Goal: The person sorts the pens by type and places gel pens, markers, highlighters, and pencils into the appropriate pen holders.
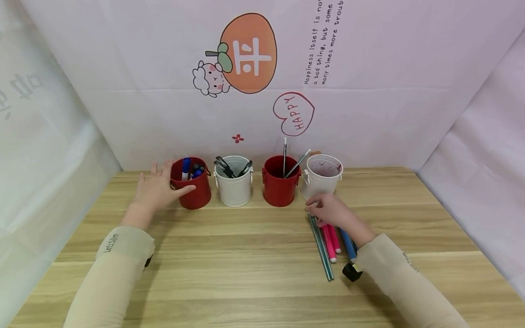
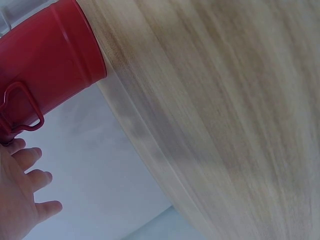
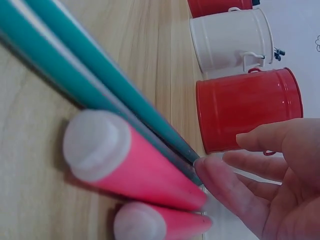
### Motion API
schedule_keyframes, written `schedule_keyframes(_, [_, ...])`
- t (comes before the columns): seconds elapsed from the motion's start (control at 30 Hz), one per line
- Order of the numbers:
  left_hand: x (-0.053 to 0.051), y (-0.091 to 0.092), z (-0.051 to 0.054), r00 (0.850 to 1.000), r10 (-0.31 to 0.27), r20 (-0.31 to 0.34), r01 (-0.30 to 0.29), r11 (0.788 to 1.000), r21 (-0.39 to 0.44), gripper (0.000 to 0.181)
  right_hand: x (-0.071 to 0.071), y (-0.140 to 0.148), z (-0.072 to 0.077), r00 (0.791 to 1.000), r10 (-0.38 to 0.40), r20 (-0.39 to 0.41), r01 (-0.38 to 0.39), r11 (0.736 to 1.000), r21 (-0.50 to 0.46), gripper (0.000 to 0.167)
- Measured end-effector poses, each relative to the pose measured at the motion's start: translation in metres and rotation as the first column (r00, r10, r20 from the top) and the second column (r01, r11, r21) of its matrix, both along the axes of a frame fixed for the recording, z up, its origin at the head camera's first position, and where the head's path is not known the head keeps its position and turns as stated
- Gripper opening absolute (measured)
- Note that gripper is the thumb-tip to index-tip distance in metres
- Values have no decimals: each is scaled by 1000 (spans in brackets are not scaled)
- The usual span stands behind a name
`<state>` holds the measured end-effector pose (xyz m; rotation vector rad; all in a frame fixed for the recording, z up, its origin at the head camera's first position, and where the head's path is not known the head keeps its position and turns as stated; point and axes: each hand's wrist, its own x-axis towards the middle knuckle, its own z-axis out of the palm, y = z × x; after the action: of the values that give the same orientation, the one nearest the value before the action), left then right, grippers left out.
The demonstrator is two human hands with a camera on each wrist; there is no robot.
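Observation:
My left hand (image 1: 157,189), fingers spread, is at the left side of the leftmost red bucket (image 1: 195,190), which holds blue markers (image 1: 186,168). In the left wrist view the fingers of the left hand (image 2: 22,190) extend beside the handle of that red bucket (image 2: 50,55). My right hand (image 1: 331,212) is at the far ends of two green pencils (image 1: 321,249), in front of the right white bucket (image 1: 321,179). In the right wrist view, a fingertip of the right hand (image 3: 270,185) touches the green pencils (image 3: 110,90); beside them lie pink markers (image 3: 145,165).
A white bucket (image 1: 234,186) with black pens and a red bucket (image 1: 279,187) with two pencils stand between the outer buckets. Blue markers (image 1: 348,245) lie beside the pink ones, under the right wrist. A printed white cloth (image 1: 155,90) hangs behind the table (image 1: 232,281).

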<state>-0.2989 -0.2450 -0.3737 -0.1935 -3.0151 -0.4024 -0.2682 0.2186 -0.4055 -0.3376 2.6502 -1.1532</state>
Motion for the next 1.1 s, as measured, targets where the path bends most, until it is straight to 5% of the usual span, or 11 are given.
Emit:
schedule_keyframes(0.5, [-1,0,0,1000,4,4,-4,1000,10,114,1,-13,-6,993,66,96,-53,990,-131,39])
schedule_keyframes(0.73, [-1,-1,-2,1000,3,-11,-3,1000,6,114,4,-13,-10,977,143,157,-109,972,-209,57])
schedule_keyframes(1.1, [-1,-1,-1,1000,4,-15,-4,1000,0,115,6,-22,-5,982,136,130,-138,990,9,69])
